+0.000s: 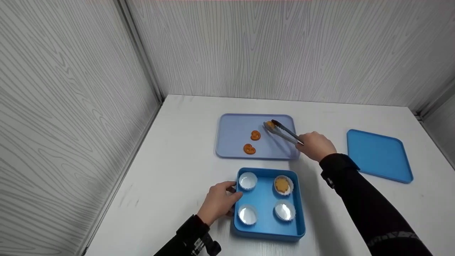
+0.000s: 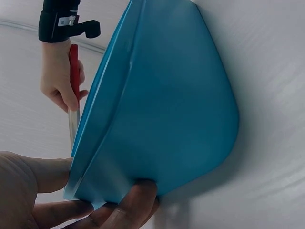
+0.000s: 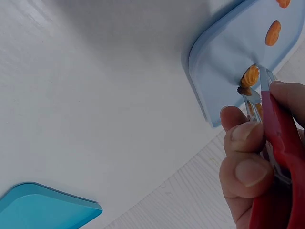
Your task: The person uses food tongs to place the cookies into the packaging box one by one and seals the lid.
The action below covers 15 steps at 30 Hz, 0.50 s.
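My right hand [image 1: 316, 145] grips tongs [image 1: 286, 135] with red handles [image 3: 281, 129]. Their tips stand around a small golden-brown ridged cookie [image 3: 250, 76] over the far right part of a lavender tray [image 1: 231, 131]. Two brown pretzel-shaped cookies [image 1: 249, 149] lie on that tray. At the left side of a square blue box [image 1: 265, 199], my left hand [image 1: 218, 201] holds the wall, thumb at the rim and fingers against the outside. Inside are several white baking cups [image 1: 248, 181], one in each corner; the far right one holds a yellow flower-shaped cookie [image 1: 282, 185].
A flat blue tray [image 1: 378, 156] lies on the white table [image 1: 170, 170] to the right, beyond my right forearm. Pale wood-grain panels [image 1: 266, 49] enclose the table at the back and sides.
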Tool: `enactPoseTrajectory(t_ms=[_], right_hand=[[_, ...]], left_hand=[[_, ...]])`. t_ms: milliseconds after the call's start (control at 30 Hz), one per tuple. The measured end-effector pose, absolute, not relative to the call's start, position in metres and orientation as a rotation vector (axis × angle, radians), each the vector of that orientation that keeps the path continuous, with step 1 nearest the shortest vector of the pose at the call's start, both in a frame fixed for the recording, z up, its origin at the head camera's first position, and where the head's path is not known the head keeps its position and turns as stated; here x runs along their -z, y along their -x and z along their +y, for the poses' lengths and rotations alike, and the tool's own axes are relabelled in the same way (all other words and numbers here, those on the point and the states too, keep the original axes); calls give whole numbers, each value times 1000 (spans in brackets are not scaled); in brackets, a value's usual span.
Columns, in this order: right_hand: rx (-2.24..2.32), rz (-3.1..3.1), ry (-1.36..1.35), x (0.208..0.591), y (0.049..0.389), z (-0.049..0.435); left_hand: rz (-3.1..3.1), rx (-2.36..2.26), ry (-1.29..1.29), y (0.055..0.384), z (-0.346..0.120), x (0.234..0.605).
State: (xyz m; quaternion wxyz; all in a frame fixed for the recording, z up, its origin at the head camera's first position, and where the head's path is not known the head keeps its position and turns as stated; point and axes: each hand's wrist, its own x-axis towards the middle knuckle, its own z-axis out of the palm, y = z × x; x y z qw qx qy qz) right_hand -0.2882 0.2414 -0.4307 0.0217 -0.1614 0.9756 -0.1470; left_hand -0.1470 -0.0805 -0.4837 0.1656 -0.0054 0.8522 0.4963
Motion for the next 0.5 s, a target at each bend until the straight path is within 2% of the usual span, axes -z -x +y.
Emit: enactPoseTrajectory(t_ms=[500], right_hand=[[522, 3075, 603, 447, 270, 265]], left_hand=[[2409, -1398, 57, 148, -80, 484]])
